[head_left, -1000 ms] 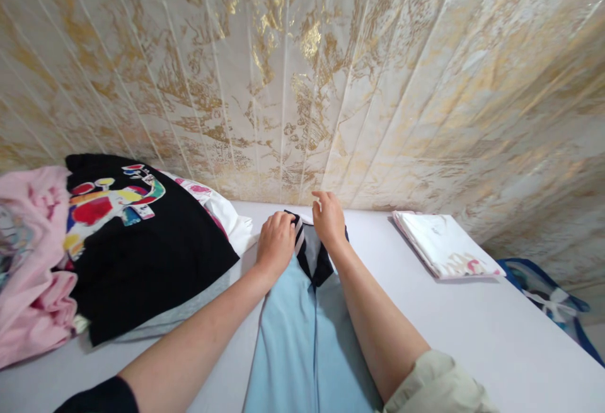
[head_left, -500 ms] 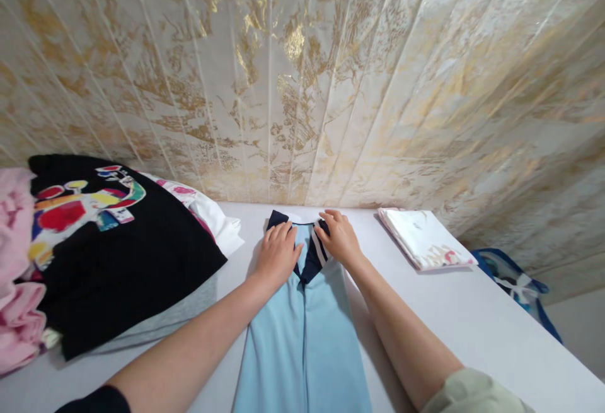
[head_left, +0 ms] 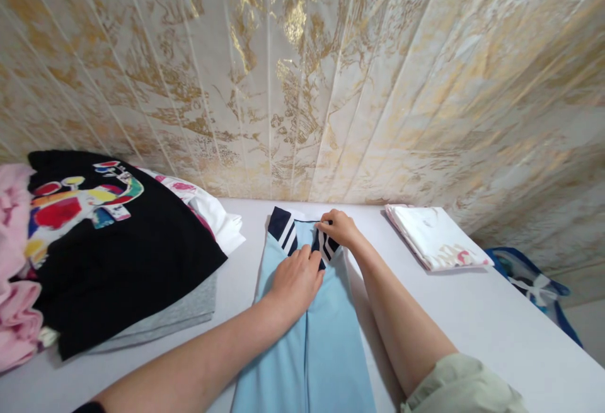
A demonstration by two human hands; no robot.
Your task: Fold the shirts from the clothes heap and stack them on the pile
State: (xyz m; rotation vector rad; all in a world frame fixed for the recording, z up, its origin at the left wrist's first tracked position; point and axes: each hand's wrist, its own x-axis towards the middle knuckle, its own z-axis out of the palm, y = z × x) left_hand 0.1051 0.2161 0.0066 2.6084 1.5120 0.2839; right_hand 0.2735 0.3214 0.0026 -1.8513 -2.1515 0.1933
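Note:
A light blue shirt (head_left: 331,337) with navy trim striped in white lies lengthwise on the table, its two sides folded in toward a centre line. My left hand (head_left: 295,277) is closed on the navy point of the trim near the middle, fingertips partly hidden by the cloth. At the top right of the shirt, my right hand (head_left: 339,229) pinches the edge of the striped navy trim (head_left: 327,246). The left striped trim (head_left: 282,230) lies flat, with no hand on it.
On the left of the white table (head_left: 425,331) lie a black printed shirt (head_left: 155,255), grey cloth (head_left: 174,318) and pink cloth (head_left: 16,312). A folded white garment (head_left: 435,236) rests at the right. Beyond the right edge is a blue-trimmed bag (head_left: 539,290). A gold-patterned curtain (head_left: 302,85) stands behind.
My left hand has moved from the left trim toward the centre and nearer to me, uncovering the left stripes. My right hand's fingers have drawn together on the right trim.

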